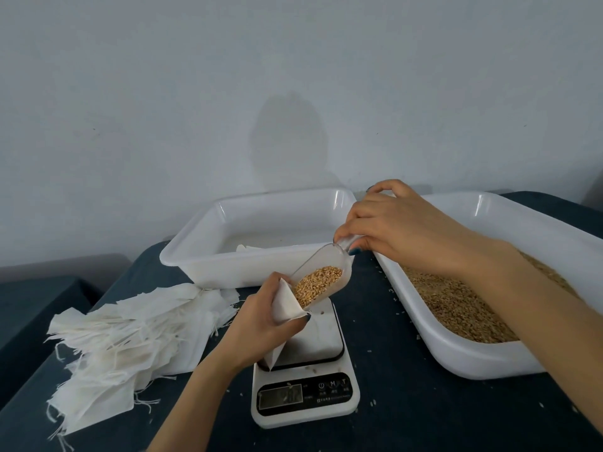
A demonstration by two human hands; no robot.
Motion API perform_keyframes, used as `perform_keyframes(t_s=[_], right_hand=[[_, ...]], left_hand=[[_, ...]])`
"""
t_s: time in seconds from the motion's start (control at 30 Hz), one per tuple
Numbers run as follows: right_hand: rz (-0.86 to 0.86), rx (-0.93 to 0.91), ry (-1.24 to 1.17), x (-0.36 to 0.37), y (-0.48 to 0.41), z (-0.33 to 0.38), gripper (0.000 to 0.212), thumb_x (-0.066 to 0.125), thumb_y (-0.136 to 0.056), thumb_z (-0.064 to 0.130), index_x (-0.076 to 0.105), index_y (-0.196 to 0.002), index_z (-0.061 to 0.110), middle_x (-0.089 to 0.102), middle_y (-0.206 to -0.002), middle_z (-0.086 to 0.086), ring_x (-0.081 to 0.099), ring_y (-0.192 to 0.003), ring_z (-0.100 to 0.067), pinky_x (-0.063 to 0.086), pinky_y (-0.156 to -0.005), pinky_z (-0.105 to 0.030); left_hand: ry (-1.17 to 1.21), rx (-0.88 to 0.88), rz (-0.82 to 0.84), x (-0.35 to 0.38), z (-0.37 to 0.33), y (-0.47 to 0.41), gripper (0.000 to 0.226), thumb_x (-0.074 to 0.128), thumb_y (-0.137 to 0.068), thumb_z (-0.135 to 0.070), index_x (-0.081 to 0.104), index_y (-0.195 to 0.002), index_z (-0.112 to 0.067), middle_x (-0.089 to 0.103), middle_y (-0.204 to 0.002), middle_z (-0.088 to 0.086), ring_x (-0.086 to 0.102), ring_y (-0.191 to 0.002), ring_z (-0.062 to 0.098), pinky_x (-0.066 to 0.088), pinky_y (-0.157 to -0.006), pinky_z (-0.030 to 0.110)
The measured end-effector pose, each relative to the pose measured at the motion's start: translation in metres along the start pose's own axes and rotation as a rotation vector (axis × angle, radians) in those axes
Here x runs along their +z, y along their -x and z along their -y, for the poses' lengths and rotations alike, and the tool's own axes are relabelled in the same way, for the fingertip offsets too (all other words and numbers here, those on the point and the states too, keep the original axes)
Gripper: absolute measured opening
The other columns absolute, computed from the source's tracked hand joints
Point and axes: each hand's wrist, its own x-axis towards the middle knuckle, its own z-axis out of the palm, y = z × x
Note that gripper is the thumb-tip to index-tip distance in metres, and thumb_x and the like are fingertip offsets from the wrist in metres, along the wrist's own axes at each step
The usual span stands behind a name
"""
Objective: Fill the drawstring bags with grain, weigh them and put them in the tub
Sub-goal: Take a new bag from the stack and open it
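One scoop (pixel 315 257) lip inside bag (pixel 284 300) mouth; scale (pixel 324 337) below.

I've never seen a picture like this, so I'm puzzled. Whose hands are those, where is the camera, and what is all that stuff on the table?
There is no machine here, just a person's two hands. The camera sits on their head and looks down. The left hand holds a small white bag open above a kitchen scale. The right hand tips grain into it from a clear scoop. On the dark table lie a pile of empty bags, a white tub of grain on the right, and another tub behind the scale.
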Motion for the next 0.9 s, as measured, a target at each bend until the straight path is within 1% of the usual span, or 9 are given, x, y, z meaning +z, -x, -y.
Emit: perform_keyframes(t_s=[0.1, 0.2, 0.3, 0.5, 0.6, 0.67, 0.73, 0.9], right_hand=[[0.015, 0.002, 0.016, -0.0011, -0.0009, 0.0015, 0.024, 0.054, -0.097, 0.039, 0.067, -0.117, 0.038, 0.064, -0.106, 0.017, 0.057, -0.105, -0.008, 0.017, -0.109, -0.028], [0.006, -0.003, 0.016, -0.0024, -0.0012, 0.0010, 0.026, 0.053, -0.096, 0.041, 0.068, -0.116, 0.037, 0.065, -0.105, 0.016, 0.058, -0.103, -0.008, 0.018, -0.109, -0.029], [-0.006, -0.006, 0.024, -0.0039, -0.0014, -0.0013, 0.026, 0.054, -0.095, 0.040, 0.069, -0.115, 0.035, 0.066, -0.104, 0.014, 0.059, -0.101, -0.009, 0.021, -0.108, -0.031], [-0.017, -0.008, 0.037, -0.0051, -0.0012, -0.0015, 0.024, 0.057, -0.093, 0.039, 0.070, -0.113, 0.034, 0.067, -0.100, 0.013, 0.061, -0.099, -0.011, 0.024, -0.107, -0.034], [-0.030, 0.005, 0.037, -0.0053, 0.0007, -0.0024, 0.024, 0.057, -0.093, 0.039, 0.071, -0.112, 0.034, 0.067, -0.099, 0.013, 0.061, -0.097, -0.011, 0.026, -0.106, -0.036], [-0.035, 0.008, 0.036, -0.0046, 0.0014, -0.0030, 0.024, 0.058, -0.093, 0.038, 0.071, -0.113, 0.034, 0.067, -0.099, 0.014, 0.061, -0.097, -0.011, 0.025, -0.107, -0.035], [-0.033, 0.015, 0.039, -0.0039, 0.0022, -0.0035, 0.026, 0.056, -0.093, 0.040, 0.070, -0.113, 0.034, 0.066, -0.098, 0.014, 0.061, -0.096, -0.011, 0.025, -0.107, -0.035], [-0.019, 0.053, 0.015, -0.0014, 0.0063, -0.0066, 0.025, 0.056, -0.094, 0.039, 0.068, -0.116, 0.036, 0.066, -0.104, 0.015, 0.058, -0.103, -0.011, 0.022, -0.108, -0.033]], left_hand=[[0.011, -0.002, 0.003, 0.0000, -0.0006, 0.0005, 0.041, 0.065, -0.071, -0.057, 0.043, -0.103, -0.042, 0.059, -0.098, -0.027, 0.061, -0.084, 0.003, 0.050, -0.061, 0.018], [0.023, -0.015, 0.002, 0.0004, -0.0007, 0.0005, 0.041, 0.064, -0.071, -0.058, 0.042, -0.103, -0.045, 0.059, -0.100, -0.027, 0.061, -0.083, 0.004, 0.050, -0.060, 0.018], [0.029, -0.019, -0.004, 0.0006, 0.0006, 0.0004, 0.041, 0.064, -0.071, -0.057, 0.043, -0.103, -0.043, 0.060, -0.098, -0.023, 0.061, -0.079, 0.006, 0.050, -0.058, 0.020], [0.048, -0.013, -0.008, 0.0004, 0.0001, -0.0003, 0.038, 0.064, -0.072, -0.055, 0.044, -0.102, -0.043, 0.060, -0.096, -0.024, 0.060, -0.079, 0.005, 0.048, -0.059, 0.017], [0.060, -0.011, -0.014, 0.0000, 0.0004, 0.0008, 0.038, 0.063, -0.073, -0.055, 0.044, -0.104, -0.044, 0.060, -0.097, -0.025, 0.060, -0.080, 0.005, 0.050, -0.059, 0.020], [0.067, -0.006, -0.016, -0.0001, 0.0001, 0.0016, 0.037, 0.064, -0.074, -0.054, 0.045, -0.104, -0.044, 0.061, -0.097, -0.023, 0.060, -0.080, 0.006, 0.050, -0.060, 0.020], [0.078, 0.002, -0.014, -0.0006, -0.0012, 0.0016, 0.036, 0.064, -0.074, -0.053, 0.045, -0.104, -0.045, 0.061, -0.098, -0.023, 0.060, -0.078, 0.006, 0.049, -0.059, 0.017], [0.121, -0.012, -0.012, -0.0023, -0.0028, 0.0009, 0.035, 0.063, -0.073, -0.054, 0.045, -0.102, -0.045, 0.061, -0.097, -0.023, 0.061, -0.076, 0.006, 0.051, -0.060, 0.022]])
